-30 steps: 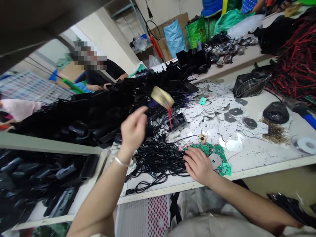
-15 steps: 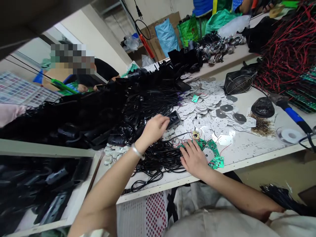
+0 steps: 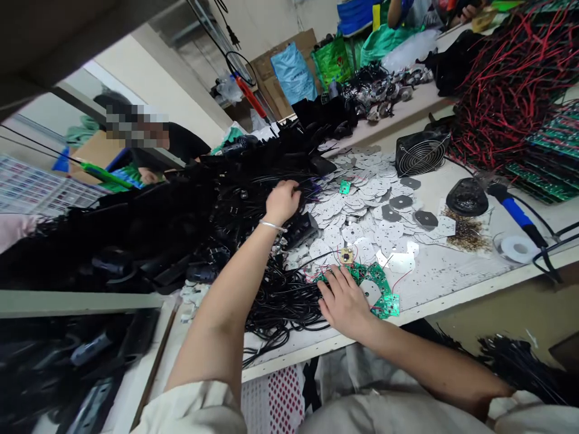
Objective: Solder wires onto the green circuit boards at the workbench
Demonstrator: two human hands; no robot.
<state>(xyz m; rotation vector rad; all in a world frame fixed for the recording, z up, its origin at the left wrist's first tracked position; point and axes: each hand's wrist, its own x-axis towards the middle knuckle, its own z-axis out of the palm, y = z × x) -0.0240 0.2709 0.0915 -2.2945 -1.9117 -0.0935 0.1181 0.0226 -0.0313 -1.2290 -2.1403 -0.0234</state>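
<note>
Along a white workbench, seen from the head camera, the person leaned forward with both bare forearms reaching over the work. The left hand (image 3: 283, 202), wearing a thin silver bracelet (image 3: 272, 226), was curled, its fingers bunched among black cables (image 3: 284, 301); whether they pinched a wire could not be told. Just below that hand lay a black plastic connector block (image 3: 299, 230). The right hand (image 3: 344, 304) was spread, its fingers pressing on a green circuit board (image 3: 377, 286) that lay beside the tangled cables, with thin red wires running near it. Above the board, silver-white discs (image 3: 362, 223) overlapped in a wide scattered pile, with a few darker ones among them. Farther right on the bench stood a small caged fan (image 3: 420, 154), a black soldering-iron stand (image 3: 467, 197), a blue-handled soldering iron (image 3: 511, 211) and a roll of solder (image 3: 515, 248). Beyond these lay a mass of red and black wires (image 3: 511, 78) and stacked green boards (image 3: 549, 150). Left of the hands rose a heap of black cords (image 3: 136, 241), and past it sat a co-worker (image 3: 181, 144) in a dark top.
</note>
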